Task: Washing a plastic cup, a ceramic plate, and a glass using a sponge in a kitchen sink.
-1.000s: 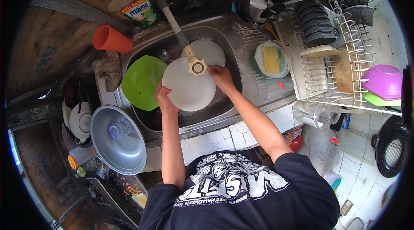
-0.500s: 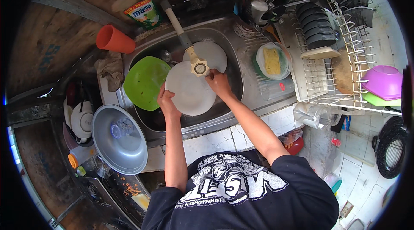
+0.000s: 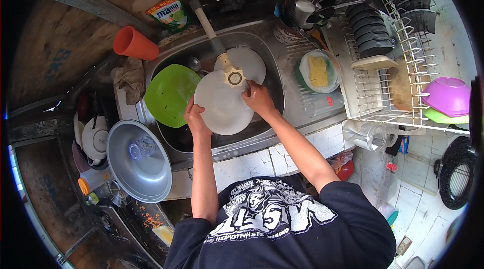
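Note:
Over the sink (image 3: 276, 67), a round white plate (image 3: 222, 110) is held between my two hands, beneath the cream tap (image 3: 233, 76). My left hand (image 3: 197, 120) grips its left rim, thumb over the edge. On the right rim, close to the tap knob, my right hand (image 3: 258, 98) is closed with fingers pinching the plate. Another white plate (image 3: 249, 62) lies in the sink behind it, partly covered. A green square bowl (image 3: 169, 95) with dark specks rests at the sink's left, next to my left hand. Some spoons (image 3: 195, 63) show behind the bowl.
Left of the sink stand an orange cup (image 3: 135, 43), a brown rag (image 3: 129, 80) and a grey metal basin (image 3: 141, 173). A soap pouch (image 3: 170, 15) leans behind. On the right are a yellow sponge (image 3: 317, 71) in a bowl and a white dish rack (image 3: 370, 102) with dark bowls.
Almost nothing differs. Both hands keep their hold on the plate, and the right hand has shifted very slightly to the right.

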### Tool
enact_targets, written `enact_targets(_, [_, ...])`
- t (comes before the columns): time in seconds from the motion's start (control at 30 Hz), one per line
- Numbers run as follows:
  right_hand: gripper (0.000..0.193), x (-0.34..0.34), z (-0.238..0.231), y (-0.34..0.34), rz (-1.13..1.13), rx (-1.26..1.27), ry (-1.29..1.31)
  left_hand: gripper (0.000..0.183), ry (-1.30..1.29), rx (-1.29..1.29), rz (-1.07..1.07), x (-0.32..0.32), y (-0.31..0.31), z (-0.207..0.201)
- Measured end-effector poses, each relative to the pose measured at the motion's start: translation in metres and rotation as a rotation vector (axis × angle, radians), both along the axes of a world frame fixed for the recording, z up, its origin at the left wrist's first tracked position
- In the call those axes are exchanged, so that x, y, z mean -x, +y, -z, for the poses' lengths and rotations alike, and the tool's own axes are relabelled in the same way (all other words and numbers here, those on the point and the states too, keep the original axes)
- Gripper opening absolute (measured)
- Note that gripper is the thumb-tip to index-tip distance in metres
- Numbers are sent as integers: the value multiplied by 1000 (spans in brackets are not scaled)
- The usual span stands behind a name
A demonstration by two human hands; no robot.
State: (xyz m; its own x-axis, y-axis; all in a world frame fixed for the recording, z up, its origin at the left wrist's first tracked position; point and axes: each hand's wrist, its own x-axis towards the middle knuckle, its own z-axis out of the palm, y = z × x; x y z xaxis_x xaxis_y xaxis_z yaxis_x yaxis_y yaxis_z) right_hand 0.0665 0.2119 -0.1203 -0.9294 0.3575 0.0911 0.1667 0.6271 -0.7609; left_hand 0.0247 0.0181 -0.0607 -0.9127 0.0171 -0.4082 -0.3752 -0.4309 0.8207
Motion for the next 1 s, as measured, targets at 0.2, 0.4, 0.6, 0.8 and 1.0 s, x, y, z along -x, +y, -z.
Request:
enact_targets(0.2, [27, 2, 11, 5, 1, 67, 51, 61, -22, -53, -16, 0, -2, 3])
enact_targets(0.4, [28, 11, 11, 10, 114, 100, -53, 59, -27, -41, -17, -2, 0, 10])
enact_targets(0.6, [32, 11, -2, 8, 121, 146, -9, 57, -22, -111, 6, -1, 6, 3])
enact_targets(0.8, [36, 13, -3, 15, 131, 305, -104, 60, -51, -125, 6, 0, 8, 15])
enact_targets(1.0, [36, 2, 15, 14, 122, 449, -48, 61, 9, -175, -22, 6, 3, 15])
